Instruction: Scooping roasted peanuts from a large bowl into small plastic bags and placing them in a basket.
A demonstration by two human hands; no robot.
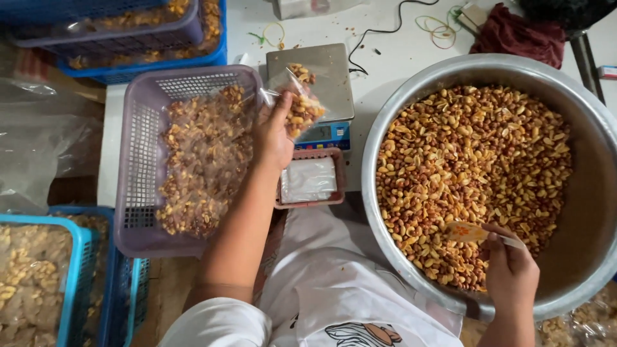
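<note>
Head view: left hand [273, 138] pinches a crinkly clear nut bag [301, 103]; right hand [511, 270] grips a flat scoop [472, 232] over glossy peanuts [472, 173].

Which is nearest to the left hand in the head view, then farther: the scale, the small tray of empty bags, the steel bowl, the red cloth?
From the left hand:
1. Scale, just right, behind.
2. Small tray of empty bags, just right, closer to the person; too close to call with the scale.
3. Steel bowl, right.
4. Red cloth, far right corner.

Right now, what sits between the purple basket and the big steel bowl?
Head view: the left hand holding a clear bag of nuts over a digital scale, plus a small pink tray of empty bags.
</note>
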